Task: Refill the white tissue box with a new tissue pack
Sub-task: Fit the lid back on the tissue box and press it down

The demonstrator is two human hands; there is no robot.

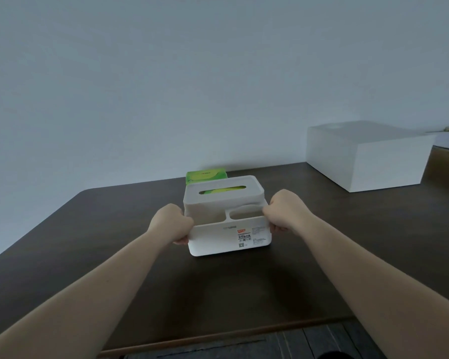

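Both my hands clamp the white plastic tissue box [228, 218] on the dark wooden table [347, 242]: left hand [173, 224] curled round its left end, right hand [283, 212] round its right end. Its long axis runs between them. Just behind the box lies the green tissue pack [206, 175], roughly equidistant from either hand.

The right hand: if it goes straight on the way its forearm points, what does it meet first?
The right hand already grips the white tissue box at its side, so it would press into that box first. Depth beyond is unclear.
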